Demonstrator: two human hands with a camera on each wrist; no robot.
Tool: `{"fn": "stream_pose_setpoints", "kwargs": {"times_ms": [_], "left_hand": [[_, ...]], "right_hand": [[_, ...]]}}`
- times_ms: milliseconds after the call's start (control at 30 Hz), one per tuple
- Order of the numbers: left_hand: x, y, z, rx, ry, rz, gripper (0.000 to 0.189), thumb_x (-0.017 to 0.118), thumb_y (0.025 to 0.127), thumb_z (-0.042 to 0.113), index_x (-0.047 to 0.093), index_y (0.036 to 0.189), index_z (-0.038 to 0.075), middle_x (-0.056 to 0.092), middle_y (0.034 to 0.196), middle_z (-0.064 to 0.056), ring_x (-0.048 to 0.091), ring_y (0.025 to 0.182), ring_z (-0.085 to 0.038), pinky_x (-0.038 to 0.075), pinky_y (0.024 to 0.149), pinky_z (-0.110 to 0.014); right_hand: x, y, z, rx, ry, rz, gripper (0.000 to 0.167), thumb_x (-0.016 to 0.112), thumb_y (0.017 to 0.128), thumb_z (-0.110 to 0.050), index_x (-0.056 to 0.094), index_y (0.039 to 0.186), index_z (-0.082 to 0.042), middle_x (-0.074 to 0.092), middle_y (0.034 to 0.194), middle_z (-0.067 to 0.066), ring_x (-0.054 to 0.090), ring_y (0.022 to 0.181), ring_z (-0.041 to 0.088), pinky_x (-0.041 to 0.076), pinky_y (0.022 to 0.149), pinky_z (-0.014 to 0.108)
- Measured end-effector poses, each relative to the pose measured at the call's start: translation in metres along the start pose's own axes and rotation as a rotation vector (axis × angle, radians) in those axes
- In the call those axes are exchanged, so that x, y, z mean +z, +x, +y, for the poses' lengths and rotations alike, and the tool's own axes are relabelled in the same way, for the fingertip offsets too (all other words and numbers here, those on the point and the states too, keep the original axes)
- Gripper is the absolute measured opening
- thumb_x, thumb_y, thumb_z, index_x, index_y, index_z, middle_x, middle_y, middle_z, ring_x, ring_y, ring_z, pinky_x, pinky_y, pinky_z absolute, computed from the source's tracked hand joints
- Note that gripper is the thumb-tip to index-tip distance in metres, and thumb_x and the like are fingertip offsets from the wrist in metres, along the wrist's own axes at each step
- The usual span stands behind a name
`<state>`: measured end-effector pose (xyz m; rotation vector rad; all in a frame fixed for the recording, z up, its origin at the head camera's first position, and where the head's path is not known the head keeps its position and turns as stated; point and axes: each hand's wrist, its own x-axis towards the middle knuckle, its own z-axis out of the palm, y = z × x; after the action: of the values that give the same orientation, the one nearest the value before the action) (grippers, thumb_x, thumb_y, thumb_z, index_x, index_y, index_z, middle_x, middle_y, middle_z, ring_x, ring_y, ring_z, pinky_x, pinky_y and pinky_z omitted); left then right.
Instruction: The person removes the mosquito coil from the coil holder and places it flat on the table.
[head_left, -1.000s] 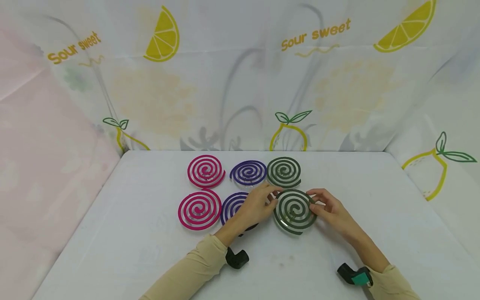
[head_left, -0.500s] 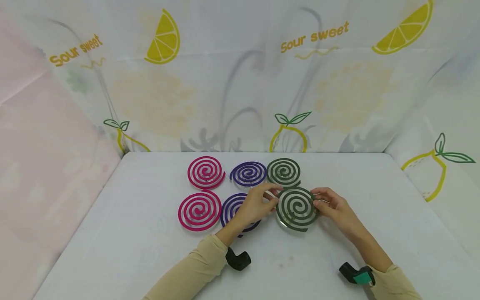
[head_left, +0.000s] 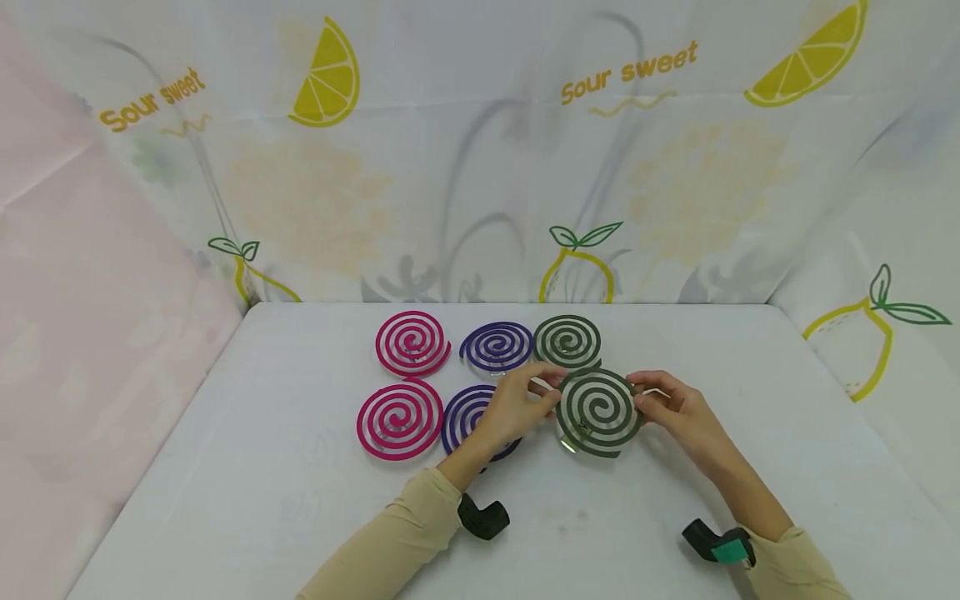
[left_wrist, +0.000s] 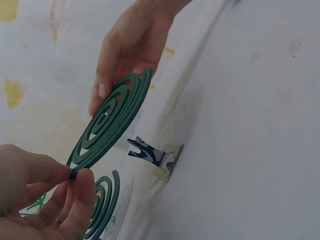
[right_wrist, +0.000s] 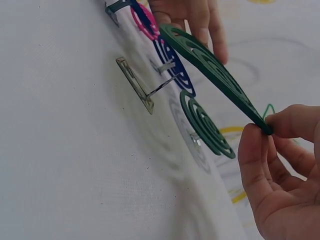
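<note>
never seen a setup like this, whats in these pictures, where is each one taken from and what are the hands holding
There is no machine here, just a person's left hand and right hand, both bare. The wide picture comes from a camera worn on the head, looking forward and down. The two close ones come from wrist cameras, probably those black gadgets. On the white table are two pink coils, two purple coils and a rear green coil. Both hands pinch the front green coil at opposite edges, holding it above a small metal stand.
</note>
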<state>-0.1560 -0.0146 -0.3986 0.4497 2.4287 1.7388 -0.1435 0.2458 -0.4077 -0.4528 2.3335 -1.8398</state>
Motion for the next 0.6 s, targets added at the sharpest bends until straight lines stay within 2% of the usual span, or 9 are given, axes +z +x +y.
{"fn": "stream_pose_setpoints", "kwargs": {"times_ms": [233,467,533,600], "left_hand": [[0.004,0.003,0.0,0.006,-0.049,0.019,0.028,0.063,0.086,0.001,0.066,0.113,0.01,0.062,0.102,-0.01,0.067,0.075,-0.013,0.056,0.059,-0.025],[0.01,0.007,0.0,0.056,-0.076,0.037,0.031,0.066,0.083,-0.001,0.065,0.113,0.004,0.063,0.101,-0.016,0.069,0.08,-0.024,0.056,0.059,-0.023],[0.012,0.008,-0.001,0.056,-0.092,0.042,0.032,0.067,0.082,-0.002,0.065,0.114,0.003,0.063,0.1,-0.016,0.069,0.08,-0.023,0.056,0.059,-0.023],[0.012,0.005,0.009,0.06,-0.108,0.043,0.032,0.066,0.082,-0.005,0.064,0.114,-0.001,0.062,0.101,-0.02,0.068,0.081,-0.028,0.057,0.061,-0.029]], "right_hand": [[-0.004,0.0,-0.004,0.015,-0.011,0.04,0.033,0.056,0.094,-0.011,0.051,0.122,0.005,0.062,0.098,-0.009,0.063,0.081,0.001,0.053,0.072,0.02],[-0.009,0.001,-0.007,0.06,-0.041,0.061,0.034,0.058,0.094,-0.015,0.052,0.122,0.004,0.062,0.1,-0.012,0.065,0.082,0.002,0.053,0.074,0.019],[-0.01,0.001,-0.008,0.07,-0.052,0.064,0.035,0.058,0.094,-0.016,0.052,0.123,0.003,0.062,0.099,-0.012,0.065,0.082,0.002,0.052,0.074,0.018],[-0.012,0.002,-0.008,0.073,-0.057,0.067,0.036,0.058,0.094,-0.016,0.052,0.123,0.004,0.063,0.099,-0.013,0.064,0.082,0.001,0.053,0.074,0.018]]}}
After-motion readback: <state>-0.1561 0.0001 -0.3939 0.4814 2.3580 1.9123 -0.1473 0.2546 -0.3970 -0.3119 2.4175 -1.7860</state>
